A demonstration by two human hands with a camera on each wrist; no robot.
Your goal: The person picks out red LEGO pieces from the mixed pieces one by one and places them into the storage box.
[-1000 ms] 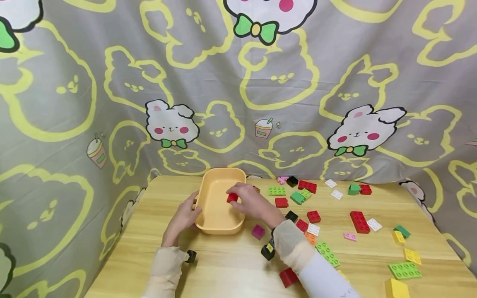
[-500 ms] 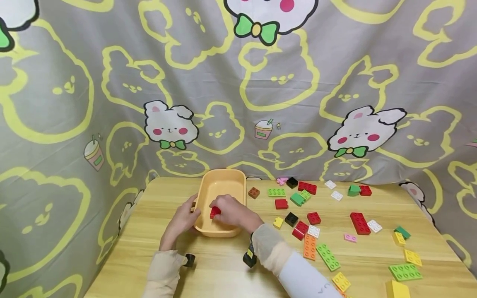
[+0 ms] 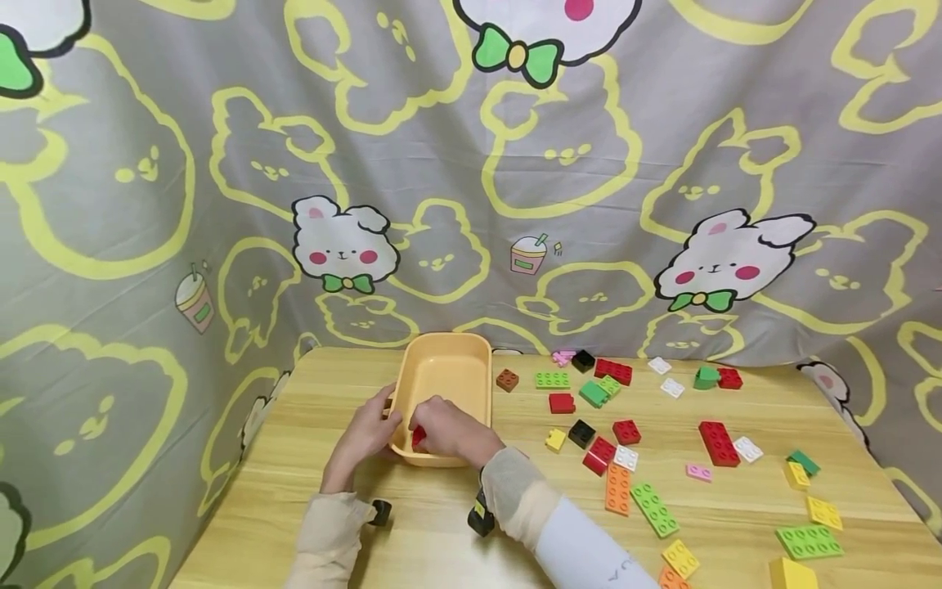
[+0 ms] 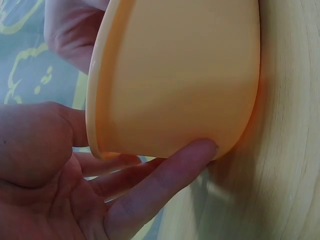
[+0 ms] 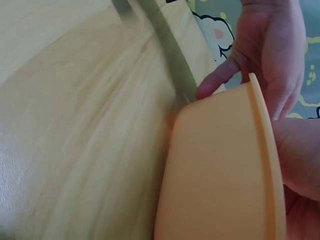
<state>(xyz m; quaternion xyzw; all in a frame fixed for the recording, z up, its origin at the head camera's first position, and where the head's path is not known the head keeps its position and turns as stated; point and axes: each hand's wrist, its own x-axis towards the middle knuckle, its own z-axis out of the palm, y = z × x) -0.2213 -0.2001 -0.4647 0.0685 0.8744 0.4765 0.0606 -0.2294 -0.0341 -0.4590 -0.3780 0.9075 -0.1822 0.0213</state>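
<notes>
A light-orange plastic tub (image 3: 450,372) stands at the table's back left in the head view. My left hand (image 3: 368,427) grips its left rim, thumb over the edge and fingers along the outer wall; the left wrist view shows those fingers (image 4: 165,182) against the tub's side (image 4: 185,65). Inside the tub's near left corner, my right hand (image 3: 450,431) holds a red toy brick (image 3: 418,438), mostly covered by the fingers. In the right wrist view the tub wall (image 5: 220,165) hides most of the right hand (image 5: 300,155).
Toy bricks lie scattered to the right: a brown one (image 3: 507,379) beside the tub, a yellow one (image 3: 555,440), a black one (image 3: 581,433), a long orange one (image 3: 617,489) and several more. A patterned grey cloth (image 3: 574,286) hangs behind the wooden table (image 3: 427,532).
My right hand has moved left and toward me inside the tub with the red brick, down into the near left corner. The left hand stays on the rim.
</notes>
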